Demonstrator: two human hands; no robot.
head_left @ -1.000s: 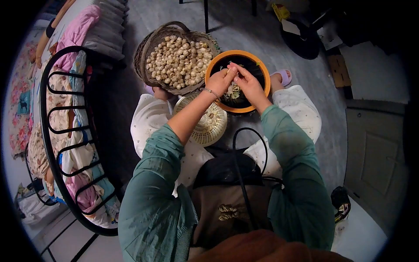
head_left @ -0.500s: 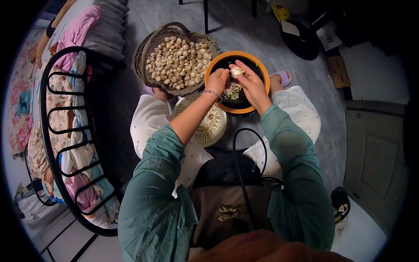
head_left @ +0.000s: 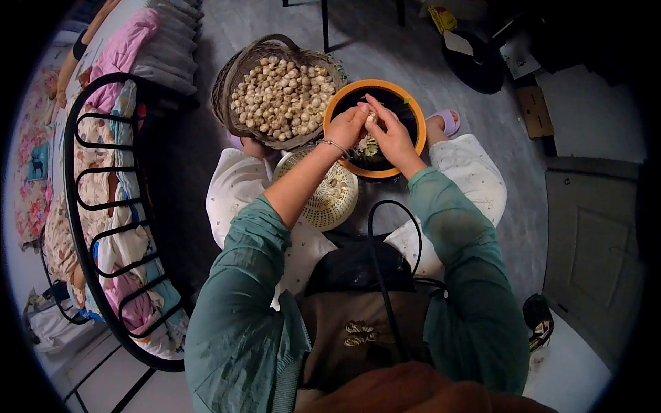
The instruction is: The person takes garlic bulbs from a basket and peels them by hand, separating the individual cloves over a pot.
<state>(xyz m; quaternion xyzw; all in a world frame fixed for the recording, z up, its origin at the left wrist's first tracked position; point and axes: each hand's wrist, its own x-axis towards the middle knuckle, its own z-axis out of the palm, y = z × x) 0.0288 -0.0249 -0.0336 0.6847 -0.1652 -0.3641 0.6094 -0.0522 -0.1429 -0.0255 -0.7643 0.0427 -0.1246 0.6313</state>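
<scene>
Over the orange-rimmed tub (head_left: 419, 120), my two hands meet around a garlic bulb (head_left: 372, 119), which they mostly cover. My left hand (head_left: 345, 125) is closed, its fingertips pressed on the bulb's left side. From the right, my right hand (head_left: 392, 140) wraps the same bulb with bent fingers. Pale papery peelings (head_left: 367, 146) lie inside the dark tub below. Left of it stands a wicker basket (head_left: 222, 96) heaped with garlic bulbs (head_left: 279, 100). Nearer me sits a cream plastic colander (head_left: 320, 215) with a few small pale pieces in it.
A black metal bed frame (head_left: 77, 206) with bedding rises on the left, and another person's arm (head_left: 71, 65) rests there. My knees flank the tub and colander. Dark table legs (head_left: 325, 27) stand beyond the basket. A cardboard box (head_left: 535, 113) is at right.
My hands have come together. The right hand has closed over the garlic bulb, which lay exposed on its fingers before, and the left fingers have moved in against it.
</scene>
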